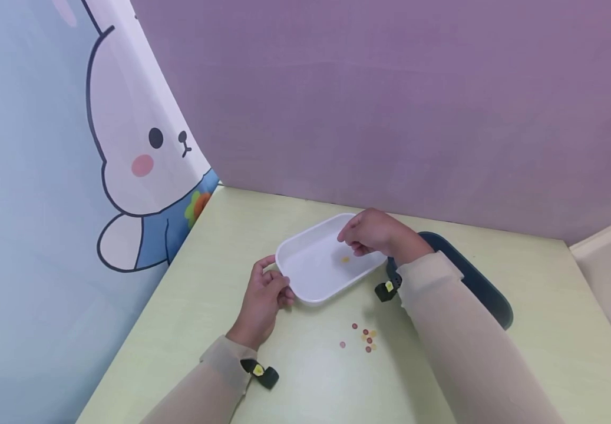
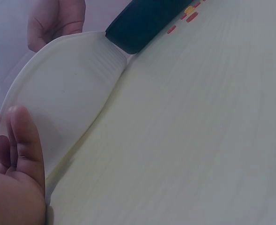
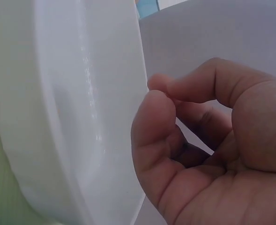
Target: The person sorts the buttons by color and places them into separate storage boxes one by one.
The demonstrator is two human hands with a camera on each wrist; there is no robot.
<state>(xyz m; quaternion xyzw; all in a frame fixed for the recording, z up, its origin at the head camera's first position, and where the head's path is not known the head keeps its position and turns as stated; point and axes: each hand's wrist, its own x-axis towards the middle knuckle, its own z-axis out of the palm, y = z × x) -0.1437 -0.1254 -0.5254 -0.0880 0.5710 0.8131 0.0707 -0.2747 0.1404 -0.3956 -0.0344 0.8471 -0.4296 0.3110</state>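
1. White and smooth, a shallow tray [image 1: 310, 259] lay between the two sets of fingers, one end at the left ones and the other beneath the right ones.
2. The left hand [image 1: 260, 297] held its end of the tray with part-bent fingers, the thumb at the rim and other fingers along the outer wall.
3. The right hand [image 1: 374, 231] hung over the tray, fingers curled, thumb and forefinger tips meeting. Nothing showed between them; whether a thin piece hid there, I could not tell.
4. One yellow piece [image 1: 345, 259] showed within the tray, just below the right fingertips in the head view.
5. Nearer the person than those fingertips, small red discs [image 1: 366, 332] and other yellow bits [image 1: 373, 333] lay close together on the pale table [image 1: 231, 235].
6. To the right of the right fingers, partly under the right sleeve [image 1: 469, 335], sat a dark green tray [image 1: 475, 280].
7. A loose left hold could have let the white tray slide if the right knuckles knocked its rim.
8. Swinging back low, the right cuff or wrist camera [image 1: 386, 290] might have snagged the dark rim or scattered the discs; pieces so thin could also have slipped from a hasty pinch.
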